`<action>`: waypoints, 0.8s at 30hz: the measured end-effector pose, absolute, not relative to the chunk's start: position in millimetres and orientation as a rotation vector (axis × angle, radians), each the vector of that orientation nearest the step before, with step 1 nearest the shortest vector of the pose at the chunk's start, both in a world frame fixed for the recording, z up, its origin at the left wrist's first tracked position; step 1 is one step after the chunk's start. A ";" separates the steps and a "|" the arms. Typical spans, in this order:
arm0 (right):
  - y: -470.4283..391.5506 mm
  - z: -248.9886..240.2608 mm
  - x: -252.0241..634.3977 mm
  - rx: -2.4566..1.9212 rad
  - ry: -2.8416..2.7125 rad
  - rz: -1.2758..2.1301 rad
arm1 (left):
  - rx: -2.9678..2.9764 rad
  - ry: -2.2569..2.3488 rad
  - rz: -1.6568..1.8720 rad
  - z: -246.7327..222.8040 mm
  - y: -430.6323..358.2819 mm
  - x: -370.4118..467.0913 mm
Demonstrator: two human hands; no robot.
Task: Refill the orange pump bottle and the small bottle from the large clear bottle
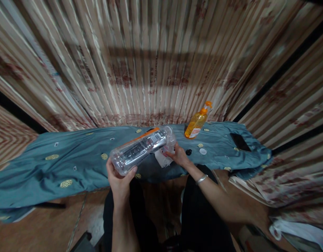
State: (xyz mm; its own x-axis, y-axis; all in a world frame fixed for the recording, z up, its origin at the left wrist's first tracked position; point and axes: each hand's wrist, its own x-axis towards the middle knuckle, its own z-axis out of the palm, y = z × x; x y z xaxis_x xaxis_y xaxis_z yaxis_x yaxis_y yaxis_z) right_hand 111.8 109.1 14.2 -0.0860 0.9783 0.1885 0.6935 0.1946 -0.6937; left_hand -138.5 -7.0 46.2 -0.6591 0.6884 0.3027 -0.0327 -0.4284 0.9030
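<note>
A large clear plastic bottle [140, 148] with an orange strip lies tilted above the cloth-covered table, its neck toward the upper right. My left hand [121, 178] is wrapped round its base. At the neck end, my right hand [178, 155] holds a small clear plastic cup [170, 140], which touches or nearly touches the bottle's mouth. Under the cup is a crumpled white cloth or tissue [162, 159]. Whether liquid is in the cup cannot be made out.
An orange pump bottle [196, 125] stands at the back of the blue-green tablecloth [85, 154]. Right of my right hand lie a black cap [188, 152] and a white lid [202, 151]. A dark phone [240, 142] lies farther right. Pleated curtains [156, 70] hang behind.
</note>
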 end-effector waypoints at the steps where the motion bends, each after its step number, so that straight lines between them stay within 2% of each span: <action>1: 108.8 14.1 111.2 -1.550 -1.838 0.590 | 0.943 1.322 2.124 45.8 -6.6 -138.6; 24: 103.6 15.2 105.9 -1.500 -1.733 0.617 | 0.917 1.316 2.097 43.0 -5.9 -142.1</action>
